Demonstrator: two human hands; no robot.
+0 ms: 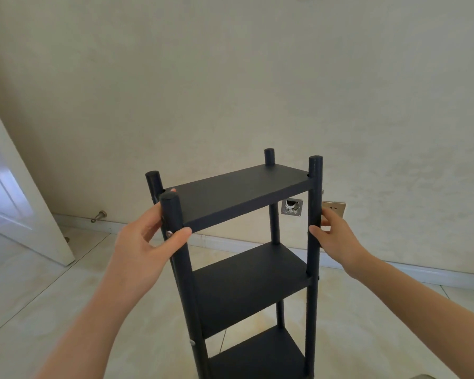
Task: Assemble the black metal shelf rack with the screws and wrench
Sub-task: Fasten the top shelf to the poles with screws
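Black metal rack, rigid, probably light, gripped at front posts near top by left hand and right hand.

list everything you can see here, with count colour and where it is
shelf rack: one, black, upright on the floor, centre
shelves: three in view, black, stacked between the posts
posts: four, black, at the rack's corners
screws: two plainly seen, silver, on the front left post
door: one, white, open, far left
door stop: one, metal, low on the wall by the door
open wall box: one, silver, on the wall behind the rack
socket plate: one, gold, right of the box
skirting: white, along the wall's foot
floor: beige tiles
left hand: grips the front left post
right hand: grips the front right post
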